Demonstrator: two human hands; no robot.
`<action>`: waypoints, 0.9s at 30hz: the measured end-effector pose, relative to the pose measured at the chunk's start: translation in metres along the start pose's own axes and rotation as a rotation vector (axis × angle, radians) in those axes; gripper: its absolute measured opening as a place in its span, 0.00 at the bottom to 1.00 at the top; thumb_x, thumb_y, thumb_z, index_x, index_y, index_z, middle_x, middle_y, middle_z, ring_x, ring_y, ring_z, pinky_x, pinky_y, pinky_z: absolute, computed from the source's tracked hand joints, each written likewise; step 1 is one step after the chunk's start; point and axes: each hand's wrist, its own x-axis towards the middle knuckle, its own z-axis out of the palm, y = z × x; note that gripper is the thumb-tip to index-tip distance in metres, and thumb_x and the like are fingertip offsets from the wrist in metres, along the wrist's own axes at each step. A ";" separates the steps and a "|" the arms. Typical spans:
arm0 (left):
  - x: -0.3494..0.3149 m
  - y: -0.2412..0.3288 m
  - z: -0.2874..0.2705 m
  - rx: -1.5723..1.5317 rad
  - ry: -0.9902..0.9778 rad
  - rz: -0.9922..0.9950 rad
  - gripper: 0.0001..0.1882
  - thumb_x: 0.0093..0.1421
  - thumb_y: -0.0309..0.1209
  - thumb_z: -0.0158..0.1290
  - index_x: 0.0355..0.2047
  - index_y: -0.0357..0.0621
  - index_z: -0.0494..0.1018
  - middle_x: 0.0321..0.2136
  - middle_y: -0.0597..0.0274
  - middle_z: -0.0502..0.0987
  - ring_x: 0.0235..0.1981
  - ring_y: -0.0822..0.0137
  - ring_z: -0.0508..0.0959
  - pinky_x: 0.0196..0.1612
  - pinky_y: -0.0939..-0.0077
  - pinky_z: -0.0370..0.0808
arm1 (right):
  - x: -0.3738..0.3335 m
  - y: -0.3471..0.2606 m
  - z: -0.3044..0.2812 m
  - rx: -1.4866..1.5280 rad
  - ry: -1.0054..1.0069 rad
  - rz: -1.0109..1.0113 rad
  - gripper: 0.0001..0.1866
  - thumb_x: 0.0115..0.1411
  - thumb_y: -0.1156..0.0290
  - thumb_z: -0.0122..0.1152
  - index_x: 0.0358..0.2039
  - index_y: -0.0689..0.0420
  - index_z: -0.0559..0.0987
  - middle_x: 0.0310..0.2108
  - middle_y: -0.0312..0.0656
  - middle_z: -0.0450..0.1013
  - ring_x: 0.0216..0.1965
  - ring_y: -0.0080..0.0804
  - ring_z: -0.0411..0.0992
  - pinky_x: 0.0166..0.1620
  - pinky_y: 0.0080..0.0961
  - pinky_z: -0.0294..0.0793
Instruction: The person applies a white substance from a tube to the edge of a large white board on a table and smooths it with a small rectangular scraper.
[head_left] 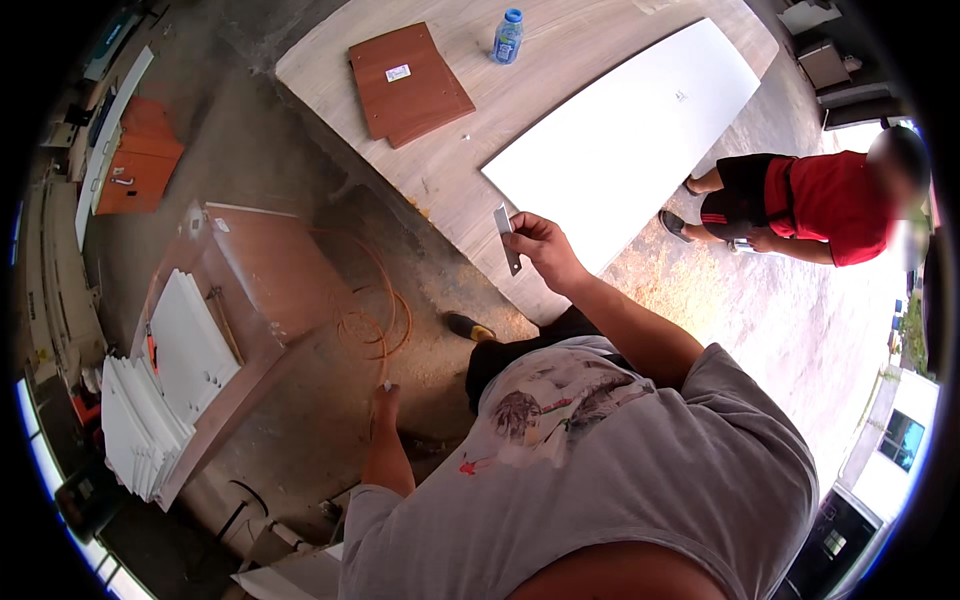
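My right hand (538, 244) pinches a narrow flat metal strip (504, 226) with a hole near its lower end. It is over the near end of a wooden-topped table (445, 185), beside the corner of a long white panel (625, 115). Low on the left, my left hand (385, 398) is closed, with a small pale tip showing at its top. An orange hose (385, 345) runs down to that hand. Whether the pale bit belongs to the hose cannot be made out.
Reddish-brown boards (415, 85) and a blue-capped bottle (507, 42) stand on the table's far part. At left, a brown cabinet-like piece (275, 265) carries stacked white panels (190, 335). A person in a red shirt (835, 205) stands beyond the table at right. Sawdust (690, 285) covers the floor.
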 end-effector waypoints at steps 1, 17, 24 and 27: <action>0.014 -0.018 -0.019 0.043 0.050 0.050 0.14 0.65 0.37 0.48 0.34 0.36 0.71 0.21 0.61 0.69 0.21 0.68 0.66 0.24 0.64 0.63 | -0.010 -0.002 0.005 0.040 0.037 -0.005 0.01 0.62 0.78 0.56 0.32 0.59 0.75 0.23 0.34 0.70 0.23 0.22 0.68 0.31 0.22 0.70; 0.017 0.410 -0.004 0.090 0.052 1.141 0.12 0.54 0.34 0.59 0.34 0.41 0.72 0.24 0.51 0.76 0.25 0.54 0.76 0.31 0.63 0.73 | -0.038 0.071 -0.045 0.388 0.639 -0.007 0.02 0.58 0.77 0.53 0.31 0.57 0.70 0.23 0.36 0.69 0.22 0.24 0.65 0.31 0.23 0.68; 0.092 0.585 0.055 0.494 0.137 1.331 0.21 0.48 0.37 0.60 0.43 0.52 0.70 0.30 0.51 0.80 0.35 0.48 0.80 0.35 0.53 0.76 | -0.031 0.071 0.025 0.571 0.959 -0.032 0.05 0.57 0.76 0.59 0.33 0.56 0.72 0.23 0.32 0.65 0.23 0.22 0.63 0.30 0.22 0.64; 0.104 0.600 0.082 0.667 0.041 1.438 0.18 0.50 0.36 0.61 0.40 0.49 0.70 0.30 0.50 0.81 0.33 0.47 0.81 0.34 0.53 0.77 | -0.040 0.070 0.058 0.570 1.040 -0.115 0.03 0.58 0.76 0.60 0.31 0.57 0.73 0.21 0.31 0.64 0.22 0.21 0.62 0.29 0.21 0.62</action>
